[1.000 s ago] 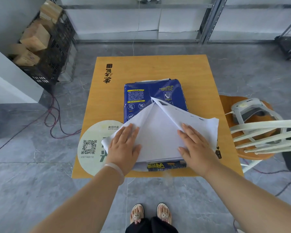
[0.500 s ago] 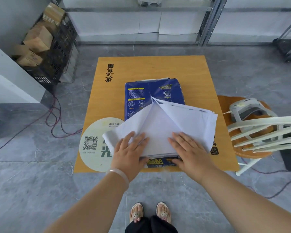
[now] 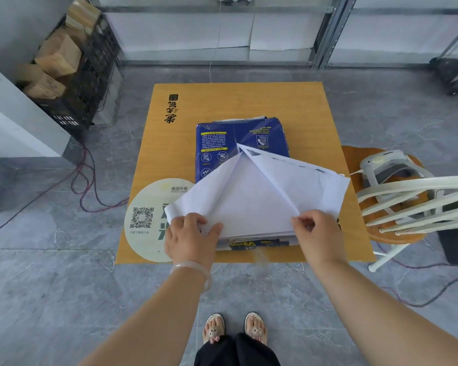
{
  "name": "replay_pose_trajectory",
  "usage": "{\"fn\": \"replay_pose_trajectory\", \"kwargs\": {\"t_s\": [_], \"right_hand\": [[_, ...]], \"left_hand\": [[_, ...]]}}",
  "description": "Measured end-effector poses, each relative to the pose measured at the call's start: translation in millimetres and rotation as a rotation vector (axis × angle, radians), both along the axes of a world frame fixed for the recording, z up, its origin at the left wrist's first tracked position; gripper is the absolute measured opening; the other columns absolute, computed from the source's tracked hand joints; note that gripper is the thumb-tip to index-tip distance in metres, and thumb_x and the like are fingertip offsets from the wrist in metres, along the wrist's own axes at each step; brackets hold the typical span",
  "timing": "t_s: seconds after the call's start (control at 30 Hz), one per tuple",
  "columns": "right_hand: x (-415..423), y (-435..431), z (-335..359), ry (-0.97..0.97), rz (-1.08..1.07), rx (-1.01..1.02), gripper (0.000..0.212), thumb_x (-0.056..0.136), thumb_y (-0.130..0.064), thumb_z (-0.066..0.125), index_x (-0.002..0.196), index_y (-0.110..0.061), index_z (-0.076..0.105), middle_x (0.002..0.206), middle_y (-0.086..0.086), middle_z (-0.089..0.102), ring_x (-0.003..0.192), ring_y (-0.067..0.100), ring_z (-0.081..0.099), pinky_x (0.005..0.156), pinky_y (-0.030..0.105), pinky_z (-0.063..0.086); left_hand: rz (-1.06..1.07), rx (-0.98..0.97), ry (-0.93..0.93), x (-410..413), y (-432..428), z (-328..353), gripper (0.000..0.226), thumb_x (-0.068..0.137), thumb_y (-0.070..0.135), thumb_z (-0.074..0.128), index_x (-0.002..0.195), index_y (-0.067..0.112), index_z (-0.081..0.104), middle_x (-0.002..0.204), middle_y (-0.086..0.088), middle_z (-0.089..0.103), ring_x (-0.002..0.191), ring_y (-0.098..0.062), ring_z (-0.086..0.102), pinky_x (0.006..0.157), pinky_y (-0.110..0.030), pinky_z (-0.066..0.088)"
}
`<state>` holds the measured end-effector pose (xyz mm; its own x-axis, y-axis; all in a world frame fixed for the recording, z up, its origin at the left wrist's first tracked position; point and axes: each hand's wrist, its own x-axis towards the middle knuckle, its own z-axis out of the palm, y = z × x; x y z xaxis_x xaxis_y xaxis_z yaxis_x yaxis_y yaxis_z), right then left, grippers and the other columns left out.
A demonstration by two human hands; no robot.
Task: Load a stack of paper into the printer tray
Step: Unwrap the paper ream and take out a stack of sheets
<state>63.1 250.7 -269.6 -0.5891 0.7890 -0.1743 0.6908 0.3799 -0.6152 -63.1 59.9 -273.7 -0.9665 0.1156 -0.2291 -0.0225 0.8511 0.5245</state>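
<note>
A blue ream pack of paper (image 3: 230, 140) lies on the yellow wooden table (image 3: 249, 101), its wrapper torn open towards me. The white wrapper flaps (image 3: 323, 186) are spread left and right, baring the white paper stack (image 3: 251, 199). My left hand (image 3: 191, 235) pinches the near left corner of the stack and flap. At the near right corner, my right hand (image 3: 316, 233) has its fingers curled on the stack's edge. A small white and grey printer (image 3: 389, 167) sits on a round wooden stool (image 3: 354, 157) to the right of the table.
A round QR-code sticker (image 3: 148, 220) covers the table's near left corner. A white chair back (image 3: 418, 204) leans in front of the stool. Cardboard boxes (image 3: 58, 56) fill a black crate at the far left. Cables (image 3: 90, 186) trail over the grey floor.
Both hands slid back from lying flat on the flaps to the near edge of the stack, fingers curling onto its corners. The flaps lie spread wider.
</note>
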Motion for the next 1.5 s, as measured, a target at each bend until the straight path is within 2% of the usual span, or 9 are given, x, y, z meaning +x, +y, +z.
{"fn": "replay_pose_trajectory", "kwargs": {"t_s": [0.2,0.33,0.47,0.57,0.83,1.1,1.23,1.33,1.5], "right_hand": [[-14.7,8.9,5.7,-0.157,-0.049,-0.08,0.033,0.08,-0.044,0.067,0.083,-0.014,0.056,0.077,0.0,0.061,0.067,0.016,0.055,0.059,0.033,0.048],[-14.5,14.3,8.5,-0.26,-0.033,-0.154,0.037,0.08,-0.049,0.064,0.083,-0.013,0.055,0.075,0.002,0.061,0.068,0.019,0.057,0.059,0.033,0.046],[-7.6,16.7,7.2,-0.304,-0.048,-0.218,0.042,0.079,-0.055,0.061,0.086,-0.013,0.064,0.075,0.005,0.067,0.07,0.022,0.063,0.057,0.031,0.05],[-8.9,15.5,9.3,-0.305,-0.076,-0.261,0.051,0.078,-0.06,0.059,0.081,-0.01,0.067,0.073,0.007,0.069,0.07,0.026,0.066,0.065,0.041,0.059],[-17.0,12.1,9.7,-0.34,-0.132,-0.337,0.058,0.074,-0.063,0.061,0.099,-0.011,0.058,0.092,0.01,0.065,0.084,0.028,0.063,0.072,0.046,0.059],[-4.9,3.5,17.4,-0.23,-0.165,-0.476,0.04,0.078,-0.045,0.07,0.089,-0.008,0.06,0.072,0.011,0.07,0.065,0.025,0.07,0.054,0.041,0.061],[6.3,-1.3,13.4,-0.114,-0.232,-0.585,0.034,0.076,-0.034,0.076,0.087,-0.006,0.06,0.071,0.011,0.071,0.063,0.024,0.071,0.047,0.033,0.058],[10.8,-2.5,10.1,-0.075,-0.265,-0.651,0.033,0.075,-0.029,0.078,0.091,-0.007,0.059,0.073,0.012,0.07,0.062,0.022,0.07,0.052,0.034,0.059],[14.8,-2.2,10.3,0.0,-0.308,-0.806,0.034,0.078,-0.021,0.076,0.101,-0.003,0.058,0.084,0.014,0.066,0.065,0.022,0.067,0.059,0.038,0.058]], "left_hand": [[0.116,0.005,-0.165,-2.0,-2.8,-1.7,0.055,0.068,0.061,0.068,0.107,0.027,0.05,0.129,-0.001,0.044,0.123,-0.027,0.036,0.105,-0.041,0.031],[0.129,-0.022,-0.172,0.1,-1.8,3.7,0.049,0.07,0.061,0.065,0.105,0.031,0.05,0.126,0.001,0.046,0.123,-0.026,0.038,0.104,-0.042,0.03],[0.099,0.05,-0.221,-7.0,-5.7,8.7,0.022,0.076,0.049,0.063,0.084,0.031,0.053,0.094,0.009,0.062,0.095,-0.021,0.057,0.086,-0.038,0.046],[0.099,0.136,-0.332,-12.2,-5.0,11.5,0.025,0.078,0.044,0.066,0.081,0.025,0.05,0.092,0.001,0.064,0.081,-0.022,0.059,0.066,-0.031,0.045],[0.098,0.034,-0.348,-13.4,2.0,4.6,0.044,0.07,0.06,0.064,0.09,0.025,0.046,0.098,0.002,0.059,0.087,-0.026,0.059,0.082,-0.044,0.051],[0.081,0.04,-0.333,-1.1,-5.7,8.0,0.044,0.072,0.053,0.067,0.093,0.023,0.044,0.101,-0.001,0.054,0.09,-0.027,0.058,0.081,-0.042,0.051],[0.077,0.062,-0.355,4.9,-10.1,11.3,0.042,0.074,0.046,0.071,0.089,0.018,0.044,0.096,-0.005,0.058,0.085,-0.028,0.059,0.067,-0.034,0.045],[0.085,0.06,-0.41,8.3,-14.0,16.3,0.038,0.077,0.043,0.07,0.082,0.017,0.042,0.082,-0.003,0.057,0.071,-0.022,0.054,0.052,-0.029,0.035],[0.136,0.095,-0.443,10.2,-18.7,19.3,0.03,0.081,0.038,0.067,0.092,0.016,0.052,0.077,-0.001,0.058,0.069,-0.02,0.054,0.053,-0.028,0.037]]}}
